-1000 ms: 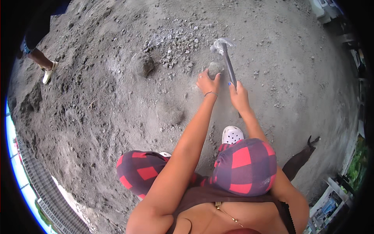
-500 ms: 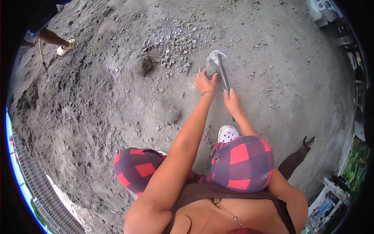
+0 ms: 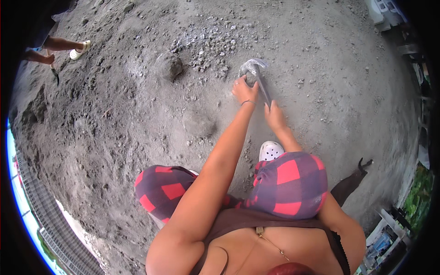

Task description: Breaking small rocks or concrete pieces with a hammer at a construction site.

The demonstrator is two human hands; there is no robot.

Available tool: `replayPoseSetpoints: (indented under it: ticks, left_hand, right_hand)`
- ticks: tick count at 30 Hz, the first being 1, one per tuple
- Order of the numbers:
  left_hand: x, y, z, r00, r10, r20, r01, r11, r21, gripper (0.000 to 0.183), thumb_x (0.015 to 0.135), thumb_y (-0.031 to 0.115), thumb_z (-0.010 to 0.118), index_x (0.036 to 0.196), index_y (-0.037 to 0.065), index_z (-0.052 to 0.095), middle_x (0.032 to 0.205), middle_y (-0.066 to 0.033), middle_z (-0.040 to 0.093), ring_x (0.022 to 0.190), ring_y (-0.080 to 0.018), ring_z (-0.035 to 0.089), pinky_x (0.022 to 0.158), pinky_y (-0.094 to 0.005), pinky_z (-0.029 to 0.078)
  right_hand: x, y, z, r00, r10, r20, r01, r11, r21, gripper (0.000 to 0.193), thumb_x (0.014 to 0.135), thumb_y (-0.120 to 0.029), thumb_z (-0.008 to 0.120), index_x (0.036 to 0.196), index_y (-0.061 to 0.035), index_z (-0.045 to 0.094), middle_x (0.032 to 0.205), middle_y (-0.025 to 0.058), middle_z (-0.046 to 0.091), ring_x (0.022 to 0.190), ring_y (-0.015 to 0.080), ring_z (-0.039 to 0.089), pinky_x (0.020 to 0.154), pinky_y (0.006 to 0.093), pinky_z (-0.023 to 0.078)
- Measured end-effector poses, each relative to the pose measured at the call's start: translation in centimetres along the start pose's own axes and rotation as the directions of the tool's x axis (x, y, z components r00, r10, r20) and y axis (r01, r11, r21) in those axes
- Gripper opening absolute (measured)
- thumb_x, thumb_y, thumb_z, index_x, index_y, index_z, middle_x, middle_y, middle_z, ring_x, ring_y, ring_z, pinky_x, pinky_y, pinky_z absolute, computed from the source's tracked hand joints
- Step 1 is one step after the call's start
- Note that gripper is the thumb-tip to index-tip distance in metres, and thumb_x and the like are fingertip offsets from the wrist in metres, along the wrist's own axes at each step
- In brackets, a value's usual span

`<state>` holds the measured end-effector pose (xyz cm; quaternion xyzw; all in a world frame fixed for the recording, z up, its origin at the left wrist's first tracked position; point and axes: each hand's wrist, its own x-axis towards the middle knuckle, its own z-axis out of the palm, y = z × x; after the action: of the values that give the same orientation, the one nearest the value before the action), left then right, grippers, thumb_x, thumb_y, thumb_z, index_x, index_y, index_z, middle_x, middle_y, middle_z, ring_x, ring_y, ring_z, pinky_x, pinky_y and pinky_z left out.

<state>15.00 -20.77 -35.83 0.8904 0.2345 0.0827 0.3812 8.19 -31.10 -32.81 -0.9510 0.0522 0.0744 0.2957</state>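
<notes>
Dark-handled metal claw hammer (image 3: 262, 87), gripped by my right hand (image 3: 276, 117), has swung to the rough grey stone (image 3: 250, 80); glancing off could strike my left hand (image 3: 244, 92) clasping it.

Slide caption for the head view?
Left hand holds a rough grey stone on dusty grey ground; right hand grips a dark-handled metal claw hammer at the stone.

A brown top (image 3: 243, 217) with scalloped dark edging (image 3: 339, 248) is covering the torso; red-and-dark checked trousers (image 3: 293, 183) are cloaking the knees. A white perforated clog (image 3: 271, 151) is showing, a gold-coloured necklace (image 3: 273, 246) is dangling, and a thin dark band (image 3: 249, 101) is circling the left wrist (image 3: 247, 105).
</notes>
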Motion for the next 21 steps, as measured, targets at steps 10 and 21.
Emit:
replayPoseSetpoints:
  ticks: [10,21]
  left_hand:
    - [0.5,-0.4,-0.3,0.999,0.004,-0.038,-0.004,1.0,-0.011,0.053,0.057,0.035,0.069,0.096,0.002,0.054,0.093,-0.0133,0.054,0.09,-0.0275,0.049,0.081,-0.0372,0.032]
    - [-0.3,0.6,-0.2,0.998,-0.063,-0.018,0.062,0.995,-0.078,0.052,0.057,0.03,0.069,0.097,0.002,0.051,0.094,-0.0132,0.051,0.091,-0.0268,0.046,0.083,-0.0365,0.03]
  right_hand:
    - [2.8,-11.1,-11.5,0.872,-0.21,-0.442,0.398,0.83,0.39,0.014,0.081,-0.013,0.048,0.08,-0.0009,0.04,0.052,0.0123,0.049,0.046,0.0262,0.053,0.042,0.0324,0.038]
    - [1.8,-2.1,-2.7,0.997,-0.075,0.025,0.074,0.996,0.056,0.024,0.08,-0.021,0.047,0.081,0.0018,0.042,0.067,0.0254,0.054,0.065,0.0411,0.053,0.052,0.0449,0.04]
